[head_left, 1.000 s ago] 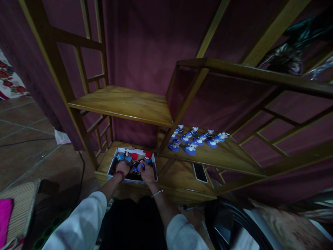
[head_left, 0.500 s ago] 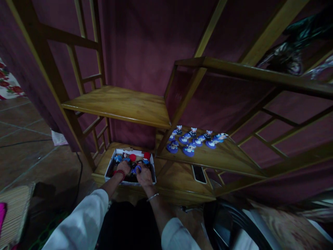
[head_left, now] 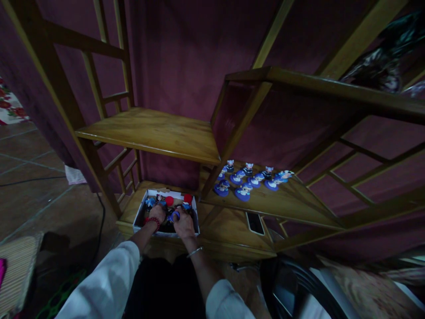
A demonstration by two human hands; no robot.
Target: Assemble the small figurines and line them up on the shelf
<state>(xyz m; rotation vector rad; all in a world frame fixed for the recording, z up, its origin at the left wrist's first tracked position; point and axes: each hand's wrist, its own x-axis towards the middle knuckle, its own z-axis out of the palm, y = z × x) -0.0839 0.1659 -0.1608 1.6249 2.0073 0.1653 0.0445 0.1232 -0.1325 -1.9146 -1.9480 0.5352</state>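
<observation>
My right hand (head_left: 184,223) has drawn slightly nearer my left hand (head_left: 157,213), pinching a round purple piece (head_left: 175,215) inside the shallow white cardboard box (head_left: 177,195); my left's grip I can't tell. Best pinch lightly, clear of the small blue figurine (head_left: 150,202) and round red piece (head_left: 169,201) beyond.

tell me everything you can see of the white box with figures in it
The white box is shallow, rectangular and open-topped, seemingly cardboard, with a brownish inside. It sits flat on the low wooden shelf. Figures and red pieces lie inside. The left hand and right hand reach in; contact with its walls is unclear.
</observation>
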